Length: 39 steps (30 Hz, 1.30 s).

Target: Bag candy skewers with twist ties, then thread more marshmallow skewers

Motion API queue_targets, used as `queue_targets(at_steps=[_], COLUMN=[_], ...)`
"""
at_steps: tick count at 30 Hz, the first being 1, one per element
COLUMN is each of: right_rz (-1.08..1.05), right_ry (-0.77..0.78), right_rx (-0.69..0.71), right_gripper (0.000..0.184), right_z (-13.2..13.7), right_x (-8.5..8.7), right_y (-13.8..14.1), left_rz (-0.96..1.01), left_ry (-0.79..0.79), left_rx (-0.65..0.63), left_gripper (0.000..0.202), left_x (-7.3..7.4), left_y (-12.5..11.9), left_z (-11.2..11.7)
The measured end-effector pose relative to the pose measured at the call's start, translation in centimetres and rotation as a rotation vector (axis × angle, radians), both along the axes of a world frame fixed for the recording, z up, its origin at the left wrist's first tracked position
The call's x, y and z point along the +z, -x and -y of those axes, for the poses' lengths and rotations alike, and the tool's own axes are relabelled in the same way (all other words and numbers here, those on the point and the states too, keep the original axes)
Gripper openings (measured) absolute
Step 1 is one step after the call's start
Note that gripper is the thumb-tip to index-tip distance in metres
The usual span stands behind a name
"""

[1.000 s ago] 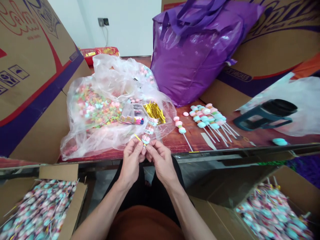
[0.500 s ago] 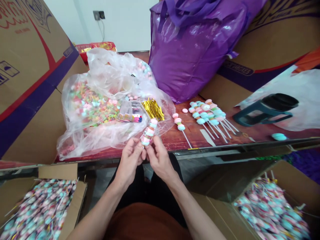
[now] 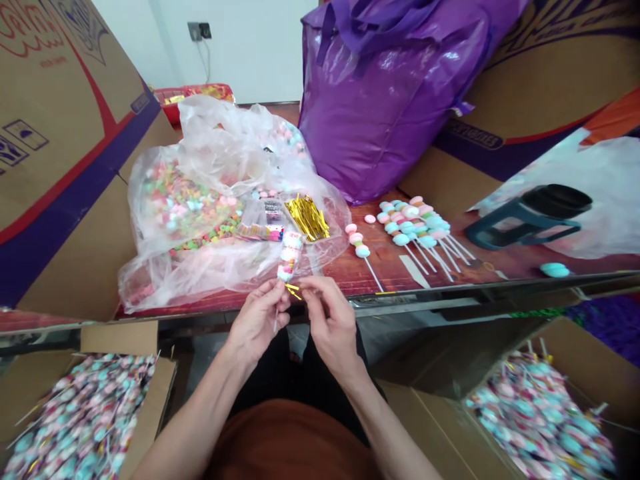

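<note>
My left hand (image 3: 257, 317) is closed round the white stick of a wrapped marshmallow skewer (image 3: 290, 257), just below its sweets. The skewer stands nearly upright, in a clear printed wrapper. A gold twist tie (image 3: 293, 291) sits round the wrapper's neck with its ends sticking out. My right hand (image 3: 330, 320) is beside it, thumb and fingers pinched at the tie's ends. Beyond my hands lie a pile of gold twist ties (image 3: 307, 217) and a pack of printed wrappers (image 3: 263, 223).
Clear plastic bags of sweets (image 3: 185, 200) spread over the left of the table. Unwrapped marshmallow skewers (image 3: 410, 223) lie right of centre, near a teal-and-black bottle (image 3: 530, 217). A purple bag (image 3: 390, 100) stands behind. Cartons of wrapped skewers (image 3: 90, 407) (image 3: 545, 413) flank my legs.
The gold twist tie now shows at the wrapper's neck, where my fingers covered it before. My right hand has shifted slightly right, away from my left, and the skewer has moved slightly left.
</note>
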State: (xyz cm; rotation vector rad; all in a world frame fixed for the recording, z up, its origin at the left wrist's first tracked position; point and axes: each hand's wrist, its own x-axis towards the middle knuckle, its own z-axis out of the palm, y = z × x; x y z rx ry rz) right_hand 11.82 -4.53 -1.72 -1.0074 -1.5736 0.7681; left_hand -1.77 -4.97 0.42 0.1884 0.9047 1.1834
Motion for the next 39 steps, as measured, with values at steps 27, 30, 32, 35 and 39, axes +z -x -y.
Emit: queue_targets(at_steps=[27,30,32,35,39], right_rz=[0.02,-0.146,-0.153,-0.092,-0.151], right_ry=[-0.116,0.099,0.097,-0.076,-0.103], right_rx=[-0.116,-0.088,-0.107,-0.158,-0.151], right_gripper=[0.019,0.017,0.015,0.013,0.013], right_z=[-0.4,0.0,-0.1,-0.1,0.5], right_x=[1.1,2.5,3.7,4.5,3.5], right_y=[1.7,0.8,-0.2,-1.3,-1.9], left_rz=[0.029,-0.049,-0.218,-0.508,-0.497], left_ry=[-0.151,-0.273,-0.411,-0.505,-0.384], left_rx=[-0.035,-0.063,-0.037,-0.096,-0.21], left_gripper=[0.03,0.037,0.043,0.053,0.052], left_x=[0.4,1.4,2.1,2.3,1.3], left_y=[-1.1,-0.9,-1.0,-1.3,-2.3], left_z=[0.0,0.0,0.3,0.8,0.7])
